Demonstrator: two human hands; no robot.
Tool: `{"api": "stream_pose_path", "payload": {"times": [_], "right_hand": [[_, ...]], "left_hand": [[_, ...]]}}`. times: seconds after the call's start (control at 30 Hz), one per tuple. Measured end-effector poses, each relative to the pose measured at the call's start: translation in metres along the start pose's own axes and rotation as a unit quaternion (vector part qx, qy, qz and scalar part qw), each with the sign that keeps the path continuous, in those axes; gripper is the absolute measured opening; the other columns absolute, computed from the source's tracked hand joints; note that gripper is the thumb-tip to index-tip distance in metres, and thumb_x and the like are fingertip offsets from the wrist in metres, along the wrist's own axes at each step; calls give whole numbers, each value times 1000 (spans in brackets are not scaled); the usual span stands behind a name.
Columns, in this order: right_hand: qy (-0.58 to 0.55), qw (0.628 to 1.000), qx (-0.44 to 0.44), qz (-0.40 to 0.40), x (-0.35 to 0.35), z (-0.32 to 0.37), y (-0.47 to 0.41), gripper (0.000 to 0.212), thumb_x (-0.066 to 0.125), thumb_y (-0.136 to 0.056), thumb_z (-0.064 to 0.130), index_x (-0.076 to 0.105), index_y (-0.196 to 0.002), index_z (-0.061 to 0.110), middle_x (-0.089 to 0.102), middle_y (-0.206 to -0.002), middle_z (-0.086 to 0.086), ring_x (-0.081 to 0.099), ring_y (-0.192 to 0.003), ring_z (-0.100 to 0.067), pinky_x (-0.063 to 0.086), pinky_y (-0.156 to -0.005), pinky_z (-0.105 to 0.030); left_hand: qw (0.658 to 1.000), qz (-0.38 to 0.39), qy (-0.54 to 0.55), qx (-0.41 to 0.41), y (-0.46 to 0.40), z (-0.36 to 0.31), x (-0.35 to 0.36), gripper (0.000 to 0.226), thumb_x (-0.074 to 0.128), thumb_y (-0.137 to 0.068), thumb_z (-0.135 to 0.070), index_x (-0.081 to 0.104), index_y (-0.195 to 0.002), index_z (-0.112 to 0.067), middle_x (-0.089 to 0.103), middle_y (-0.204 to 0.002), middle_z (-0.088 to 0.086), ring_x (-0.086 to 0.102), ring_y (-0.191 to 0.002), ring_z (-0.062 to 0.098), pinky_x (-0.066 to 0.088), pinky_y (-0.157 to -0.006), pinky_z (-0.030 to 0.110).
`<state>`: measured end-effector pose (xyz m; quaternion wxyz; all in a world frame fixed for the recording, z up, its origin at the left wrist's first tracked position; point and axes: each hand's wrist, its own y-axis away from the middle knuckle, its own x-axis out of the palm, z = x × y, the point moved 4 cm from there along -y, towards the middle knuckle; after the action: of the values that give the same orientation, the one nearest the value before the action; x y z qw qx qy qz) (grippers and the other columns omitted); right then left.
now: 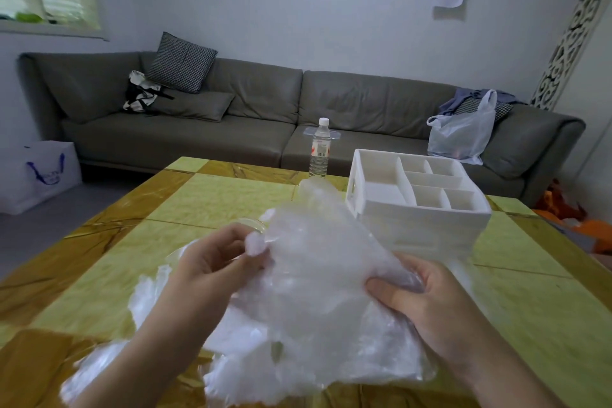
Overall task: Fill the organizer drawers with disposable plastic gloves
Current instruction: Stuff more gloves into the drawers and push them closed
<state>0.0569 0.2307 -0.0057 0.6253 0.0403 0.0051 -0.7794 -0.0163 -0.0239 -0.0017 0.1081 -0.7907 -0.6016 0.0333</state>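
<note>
Left hand: the left hand is seen raised over the table, its fingers curled and pinching the upper left edge of the bundle of gloves.
Right hand: the right hand is clamped on the right edge of the same bundle, with the thumb laid on top of the plastic and the fingers hidden beneath it.
Gloves: a crumpled, translucent bundle is held between both hands, just above the table; more clear plastic is spread on the table surface below and to the left (separate gloves cannot be told apart there).
Organizer: a white organizer is set on the table beyond the right hand, near the bundle; its top tray is divided into several open compartments, and the drawer fronts below are partly blurred.
Table: a yellow-and-brown patterned table is noted under all items.
Bottle: a clear water bottle with a white cap is stood upright at the far table edge, left of the organizer.
Background: a grey sofa is placed along the wall, with a white plastic bag resting on its right end.
</note>
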Motion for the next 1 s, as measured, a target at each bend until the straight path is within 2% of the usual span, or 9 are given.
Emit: {"api": "stream_pose_path", "payload": {"times": [0.2, 0.33, 0.47, 0.57, 0.7, 0.77, 0.83, 0.9, 1.0], "right_hand": [[-6, 1000, -7, -7, 1, 1, 1, 24, 72, -92, -1, 84, -100, 19, 81, -103, -16, 79, -96, -36, 61, -93, -52], [-14, 1000, -12, -6, 0, 2, 1, 27, 70, -93, -2, 84, -98, 20, 81, -102, -16, 79, -94, -36, 62, -85, -45], [-19, 1000, -8, -4, -5, 1, 1, 24, 71, -93, -1, 84, -97, 18, 81, -102, -18, 79, -94, -37, 61, -86, -46], [-19, 1000, -10, -2, -5, 2, 1, 24, 71, -93, -1, 84, -97, 18, 81, -103, -18, 79, -94, -37, 61, -88, -47], [-56, 998, -1, -18, -7, 2, -1, 17, 70, -93, -1, 83, -100, 8, 80, -104, -21, 79, -95, -40, 61, -85, -47], [-99, 994, 0, -54, -10, 1, -3, 15, 69, -93, -2, 79, -104, 0, 79, -104, -23, 78, -95, -41, 61, -86, -47], [-147, 985, -5, -95, -11, -1, -5, 16, 67, -95, -3, 77, -107, -5, 79, -104, -24, 78, -97, -43, 60, -92, -52], [-176, 976, -16, -128, -7, -3, -7, 16, 66, -96, -2, 76, -108, -6, 78, -105, -25, 76, -100, -45, 57, -99, -61], [-171, 973, -33, -154, 5, -7, -6, 14, 67, -97, 0, 78, -106, -2, 79, -103, -23, 77, -100, -44, 56, -100, -64]], "left_hand": [[993, -86, 70, -34, 1, 2, 2, 33, 54, -102, -30, 78, -86, -13, 74, -86, 13, 67, -68, 20, 52, -60, 37], [986, -120, 111, -29, -3, 6, -7, 28, 55, -104, -23, 77, -90, -14, 71, -85, 9, 65, -70, 19, 51, -54, 32], [986, -132, 101, -27, -7, 12, -16, 15, 67, -93, -22, 75, -91, -10, 68, -82, 12, 64, -72, 23, 56, -62, 35], [984, -141, 98, -43, -7, 13, -19, 25, 70, -87, -29, 69, -92, -5, 64, -75, 10, 62, -68, 24, 54, -69, 40], [981, -119, 119, -92, -8, 8, -24, 37, 66, -86, -43, 53, -69, -13, 43, -58, 5, 44, -51, 22, 40, -59, 37], [984, -55, 120, -116, -9, 6, -30, 50, 67, -84, -48, 47, -57, -10, 32, -52, 8, 34, -48, 22, 36, -50, 34], [968, 129, 116, -183, -7, 9, -26, 70, 68, -83, -63, 55, -60, 1, 46, -52, 16, 45, -48, 26, 42, -48, 33], [900, 368, 41, -231, 8, 13, -11, 98, 55, -82, -84, 70, -92, 12, 70, -88, 34, 70, -73, 34, 53, -67, 36], [876, 433, -24, -211, 25, 29, 21, 97, 59, -82, -81, 53, -146, -9, 63, -141, 20, 62, -129, 32, 48, -105, 48]]}}
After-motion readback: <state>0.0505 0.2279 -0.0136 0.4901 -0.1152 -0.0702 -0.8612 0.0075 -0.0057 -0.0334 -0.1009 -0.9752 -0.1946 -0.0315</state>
